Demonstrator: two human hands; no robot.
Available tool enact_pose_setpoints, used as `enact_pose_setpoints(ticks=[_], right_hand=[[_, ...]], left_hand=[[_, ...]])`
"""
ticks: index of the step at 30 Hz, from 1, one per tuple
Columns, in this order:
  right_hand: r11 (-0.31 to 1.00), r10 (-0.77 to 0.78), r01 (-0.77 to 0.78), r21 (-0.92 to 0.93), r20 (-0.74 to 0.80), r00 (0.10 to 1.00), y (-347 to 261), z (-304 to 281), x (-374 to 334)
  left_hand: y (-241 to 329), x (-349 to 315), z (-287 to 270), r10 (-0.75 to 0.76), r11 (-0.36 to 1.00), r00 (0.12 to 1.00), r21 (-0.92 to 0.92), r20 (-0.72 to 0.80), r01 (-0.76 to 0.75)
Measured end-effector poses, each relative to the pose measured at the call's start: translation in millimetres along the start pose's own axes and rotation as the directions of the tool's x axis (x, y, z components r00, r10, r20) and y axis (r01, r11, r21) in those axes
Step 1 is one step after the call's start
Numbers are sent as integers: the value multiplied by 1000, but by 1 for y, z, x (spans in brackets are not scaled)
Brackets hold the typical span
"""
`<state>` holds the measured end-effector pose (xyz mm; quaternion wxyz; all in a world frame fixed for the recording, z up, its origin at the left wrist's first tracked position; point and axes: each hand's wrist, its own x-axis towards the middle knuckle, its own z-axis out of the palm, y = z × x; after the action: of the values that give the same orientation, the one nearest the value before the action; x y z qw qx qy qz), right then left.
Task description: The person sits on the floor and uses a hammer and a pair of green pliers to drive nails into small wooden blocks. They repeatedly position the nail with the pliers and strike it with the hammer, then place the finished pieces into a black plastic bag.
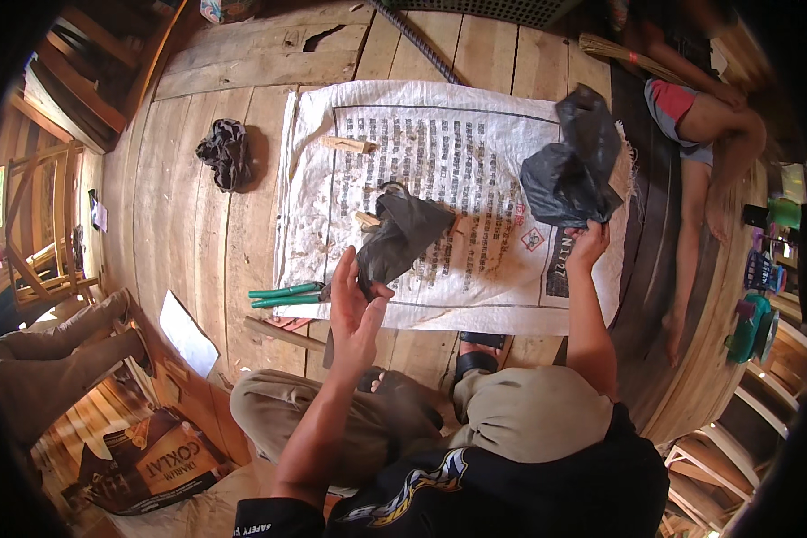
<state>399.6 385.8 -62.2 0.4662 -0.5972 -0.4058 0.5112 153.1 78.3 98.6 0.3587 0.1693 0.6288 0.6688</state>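
My right hand (pixel 588 244) pinches the lower edge of a crumpled black plastic bag (pixel 569 175), which stands up over the right part of a white woven sack (pixel 475 314). Left of it, a second black plastic bag (pixel 403 235) lies bunched on the sack. My left hand (pixel 357 314) is at that bag's near end, fingers and thumb apart, seemingly touching it without a grip. A small wood piece (pixel 366 219) shows beside this bag, and another wood piece (pixel 348 144) lies farther back. Green tool handles (pixel 285 295) rest at the sack's left near edge.
A dark crumpled bag (pixel 223 155) sits on the plank floor (pixel 175 179) to the left. A dark rod (pixel 414 40) and a crate (pixel 493 9) are at the far side. Another person's bare leg (pixel 690 242) extends along the right; a trousered leg (pixel 72 345) is at left.
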Motion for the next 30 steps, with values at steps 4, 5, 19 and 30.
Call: enact_pose_setpoints(ticks=[4, 5, 19, 30], right_hand=[[999, 31, -30, 20, -36, 999, 7, -10, 7], [1000, 24, -24, 1, -42, 999, 9, -10, 7], [525, -21, 693, -493, 807, 590, 60, 69, -117], [623, 294, 730, -281, 949, 115, 10, 56, -143]], left_hand=[[1, 5, 5, 21, 1000, 1000, -15, 19, -21], [0, 6, 5, 29, 999, 999, -19, 25, -29], [7, -4, 12, 108, 793, 974, 573, 200, -206], [-10, -40, 32, 36, 689, 944, 676, 329, -262]])
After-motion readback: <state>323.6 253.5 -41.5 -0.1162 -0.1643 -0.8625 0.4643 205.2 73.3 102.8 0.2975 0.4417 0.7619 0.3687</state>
